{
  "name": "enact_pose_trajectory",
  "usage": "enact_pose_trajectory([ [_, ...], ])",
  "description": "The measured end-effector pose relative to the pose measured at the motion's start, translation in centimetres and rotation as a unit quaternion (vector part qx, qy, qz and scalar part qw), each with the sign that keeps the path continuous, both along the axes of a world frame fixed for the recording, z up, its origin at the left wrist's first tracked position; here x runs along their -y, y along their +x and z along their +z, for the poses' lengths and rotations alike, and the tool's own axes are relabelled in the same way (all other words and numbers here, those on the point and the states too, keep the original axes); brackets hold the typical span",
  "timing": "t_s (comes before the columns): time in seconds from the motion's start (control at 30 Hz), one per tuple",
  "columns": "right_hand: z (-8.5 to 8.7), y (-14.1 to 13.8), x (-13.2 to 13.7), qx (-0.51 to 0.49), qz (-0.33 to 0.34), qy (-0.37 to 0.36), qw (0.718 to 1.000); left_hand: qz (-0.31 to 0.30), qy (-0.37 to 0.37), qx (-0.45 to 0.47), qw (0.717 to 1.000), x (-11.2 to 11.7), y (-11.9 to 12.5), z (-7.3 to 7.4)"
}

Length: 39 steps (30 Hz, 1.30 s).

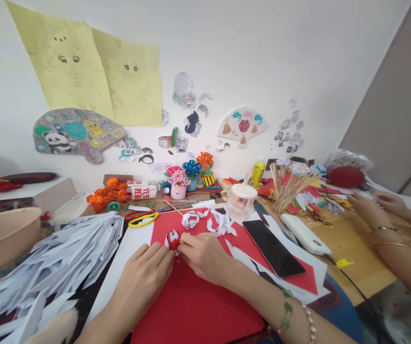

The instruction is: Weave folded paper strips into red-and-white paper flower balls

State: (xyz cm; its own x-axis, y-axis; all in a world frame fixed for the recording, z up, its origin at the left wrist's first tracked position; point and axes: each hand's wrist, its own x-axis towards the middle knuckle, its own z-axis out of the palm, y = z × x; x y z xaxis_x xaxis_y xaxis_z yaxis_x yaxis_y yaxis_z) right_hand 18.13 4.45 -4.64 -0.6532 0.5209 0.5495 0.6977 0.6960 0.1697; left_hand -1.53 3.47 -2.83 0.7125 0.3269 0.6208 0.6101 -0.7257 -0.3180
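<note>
Our left hand (148,265) and our right hand (205,253) meet low in the middle of the view, fingers curled in and tips nearly together, pinching a small red-and-white paper flower (172,240) between them, just above a large red sheet (194,296). Just beyond our fingers, a white paper flower (191,219) lies on the red, with curled white scraps (221,223) to its right. Farther right, we find a black phone (273,248) lying slantwise, then a white power bank (306,234) with a cable. To our left are yellow-and-red scissors (144,220) and a heap of folded white paper strips (62,258). Along the back of the bench (356,248), we see orange flowers (110,193), a pink pot (178,192) of pink blooms and a clear lidded cup (242,198). At far right, another person's forearm (394,239) reaches over the wood
</note>
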Motion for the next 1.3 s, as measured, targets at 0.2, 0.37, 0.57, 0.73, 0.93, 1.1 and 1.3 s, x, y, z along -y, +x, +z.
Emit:
enact_pose_trajectory([
  [0.2, -0.4, 0.3, -0.3, -0.038, 0.039, 0.0, 0.998, -0.02, -0.058, 0.001, 0.998, 0.2, 0.3, 0.0],
  [0.37, -0.6, 0.5, -0.6, -0.074, 0.059, -0.009, 0.995, -0.04, -0.095, -0.022, 0.994, 0.1, 0.2, 0.2],
  [0.57, -0.4, 0.7, -0.5, -0.105, 0.056, -0.016, 0.993, -0.032, -0.109, 0.008, 0.993, 0.3, -0.1, 0.3],
  [0.73, 0.3, 0.6, -0.1, -0.152, 0.041, -0.03, 0.987, -0.001, -0.123, 0.063, 0.99, 0.4, -0.1, 0.3],
  [0.93, 0.5, 0.3, 0.3, -0.195, 0.027, -0.007, 0.98, 0.013, -0.101, 0.1, 0.99, 0.4, -0.3, 0.1],
  [1.1, 0.0, 0.2, 0.4, -0.103, 0.028, 0.019, 0.994, -0.01, -0.103, 0.077, 0.992, 0.9, -0.2, 0.5],
  [1.3, 0.4, 0.1, 0.7, -0.074, 0.054, 0.074, 0.993, 0.024, -0.146, 0.114, 0.982, 1.4, 0.3, 0.8],
])
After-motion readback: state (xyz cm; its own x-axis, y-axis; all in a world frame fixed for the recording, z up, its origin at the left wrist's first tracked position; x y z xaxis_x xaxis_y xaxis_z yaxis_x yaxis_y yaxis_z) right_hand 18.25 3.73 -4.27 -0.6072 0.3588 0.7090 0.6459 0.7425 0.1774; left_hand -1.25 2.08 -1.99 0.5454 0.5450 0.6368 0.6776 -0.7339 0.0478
